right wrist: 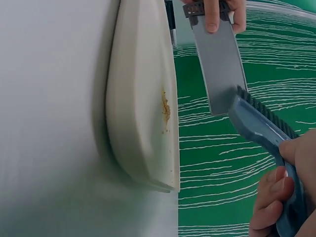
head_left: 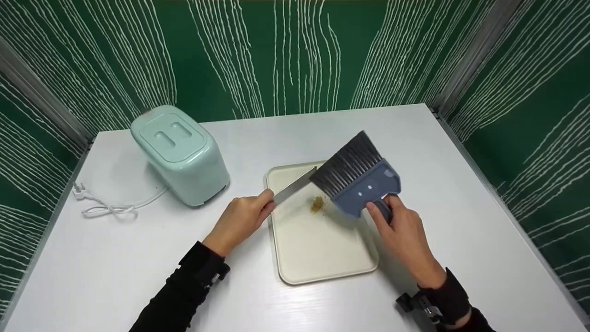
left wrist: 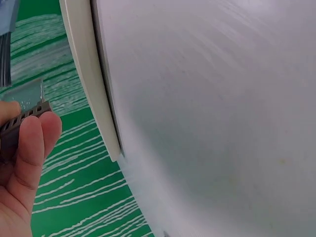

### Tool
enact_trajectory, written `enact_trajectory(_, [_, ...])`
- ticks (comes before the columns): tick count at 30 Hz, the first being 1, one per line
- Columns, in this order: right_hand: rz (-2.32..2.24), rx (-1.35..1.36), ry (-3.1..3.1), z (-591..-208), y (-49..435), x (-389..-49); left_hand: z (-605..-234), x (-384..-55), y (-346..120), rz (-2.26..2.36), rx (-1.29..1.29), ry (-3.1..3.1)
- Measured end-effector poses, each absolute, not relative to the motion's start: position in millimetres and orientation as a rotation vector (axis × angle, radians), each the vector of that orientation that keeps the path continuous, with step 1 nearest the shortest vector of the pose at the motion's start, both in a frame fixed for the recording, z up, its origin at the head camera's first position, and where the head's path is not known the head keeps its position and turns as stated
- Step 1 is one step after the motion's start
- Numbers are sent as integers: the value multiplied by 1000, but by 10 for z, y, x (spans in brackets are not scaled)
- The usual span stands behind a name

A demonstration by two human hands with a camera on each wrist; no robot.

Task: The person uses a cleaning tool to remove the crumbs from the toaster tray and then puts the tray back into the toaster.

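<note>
My left hand (head_left: pixel 244 216) grips the dark slotted end of a thin metal crumb tray (head_left: pixel 295 188), its flat plate broad in the right wrist view (right wrist: pixel 219 64). By its handle, my right hand (head_left: pixel 408 233) holds a blue-grey hand brush (head_left: pixel 368 186) with dark bristles. The bristle corner meets or nearly meets the far end of the crumb tray. Both are held above a cream rectangular tray (head_left: pixel 322 258). A small heap of brown crumbs (head_left: pixel 316 204) lies on the cream tray, below the brush. In the left wrist view, fingers (left wrist: pixel 30 148) pinch the slotted end.
A mint-green toaster (head_left: pixel 198 170) with a lid on top stands at the back left of the white table (head_left: pixel 161 272). Its white cord and plug (head_left: pixel 110 208) lie beside it. Green walls (head_left: pixel 207 60) with white streaks enclose the table's back and sides.
</note>
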State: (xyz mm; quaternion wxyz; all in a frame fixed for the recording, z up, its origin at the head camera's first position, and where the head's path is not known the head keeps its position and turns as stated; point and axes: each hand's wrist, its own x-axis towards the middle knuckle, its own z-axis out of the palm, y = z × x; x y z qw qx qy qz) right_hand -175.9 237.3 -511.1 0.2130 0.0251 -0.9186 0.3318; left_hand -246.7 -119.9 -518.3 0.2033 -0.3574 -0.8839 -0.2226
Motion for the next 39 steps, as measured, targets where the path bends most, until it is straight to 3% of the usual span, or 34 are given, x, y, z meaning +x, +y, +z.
enact_trajectory(19, [604,278,-2428,-5270,2365,-1801,-5160,-2454,-1169,-743,-998,-2489])
enact_trajectory(39, [642,332,-2355,-5224,2351,-1784,-5175,-2463,-1182,-693,-981,-2479])
